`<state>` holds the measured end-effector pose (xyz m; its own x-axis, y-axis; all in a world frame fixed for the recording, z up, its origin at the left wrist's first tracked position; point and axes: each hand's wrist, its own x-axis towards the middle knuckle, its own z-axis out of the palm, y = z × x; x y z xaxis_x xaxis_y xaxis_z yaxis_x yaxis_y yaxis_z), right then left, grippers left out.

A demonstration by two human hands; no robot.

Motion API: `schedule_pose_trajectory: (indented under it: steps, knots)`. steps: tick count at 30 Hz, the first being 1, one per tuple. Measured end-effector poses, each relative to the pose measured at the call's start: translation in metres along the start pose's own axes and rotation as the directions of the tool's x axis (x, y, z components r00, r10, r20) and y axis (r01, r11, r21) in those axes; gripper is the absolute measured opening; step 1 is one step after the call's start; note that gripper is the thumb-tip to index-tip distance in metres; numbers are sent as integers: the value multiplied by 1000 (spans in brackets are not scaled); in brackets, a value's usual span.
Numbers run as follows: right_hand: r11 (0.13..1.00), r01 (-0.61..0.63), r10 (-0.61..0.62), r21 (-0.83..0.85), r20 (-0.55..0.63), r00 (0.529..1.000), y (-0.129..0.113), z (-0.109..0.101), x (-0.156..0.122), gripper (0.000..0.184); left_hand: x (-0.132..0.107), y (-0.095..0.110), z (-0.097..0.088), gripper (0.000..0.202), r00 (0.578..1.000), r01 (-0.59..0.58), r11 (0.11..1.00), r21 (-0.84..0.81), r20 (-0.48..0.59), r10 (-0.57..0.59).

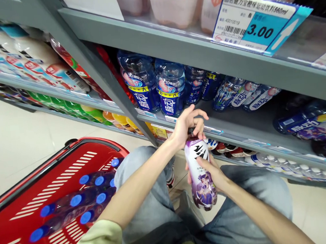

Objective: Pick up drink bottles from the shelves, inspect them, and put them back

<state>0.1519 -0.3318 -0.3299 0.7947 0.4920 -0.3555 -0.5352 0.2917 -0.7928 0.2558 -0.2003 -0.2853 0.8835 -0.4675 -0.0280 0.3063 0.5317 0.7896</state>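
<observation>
The purple-and-white drink bottle (202, 188) is held upright between the knees (249, 186) — the right hand's (214, 173) grip wraps its body, best firm without squeezing, while the left hand (188, 125) curls at the top. Fingers mostly hide the dark cap (191, 131); whether they pinch it, I cannot tell.

Smooth, glossy plastic sheathes the bottle (198, 173) at 5 o'clock, and hard, shiny plastic forms the basket (7, 229) at 8 o'clock. The shelf beam (145, 40) at 12 o'clock looks like smooth painted metal with a satin finish. Toward 6 o'clock the trousers (148, 217) are matt denim; at 7 o'clock the sleeve (97, 243) is matt cloth. The floor (16, 128) at 9 o'clock is glossy tile.
</observation>
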Motion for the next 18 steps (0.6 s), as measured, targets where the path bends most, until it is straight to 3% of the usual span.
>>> schedule_pose_trajectory:
  steps: [3, 7, 11, 18]
  knots:
    - [995, -49, 41, 86, 94, 995, 1, -3, 0, 47, 0, 1, 0, 52, 1000, -21, 1000, -9, 14, 21]
    - [956, -175, 103, 235, 290, 952, 8, -9, 1, 57, 0, 0, 2, 49, 997, -77, 995, -68, 20, 78]
    - [914, -154, 22, 376, 333, 943, 14, -9, 2, 60, -1, -1, 5, 47, 995, -96, 984, -147, 2, 98]
    - [870, -194, -30, 454, 440, 897, 13, -3, -1, 69, -2, -3, 7, 43, 991, -117, 953, -279, 27, 129]
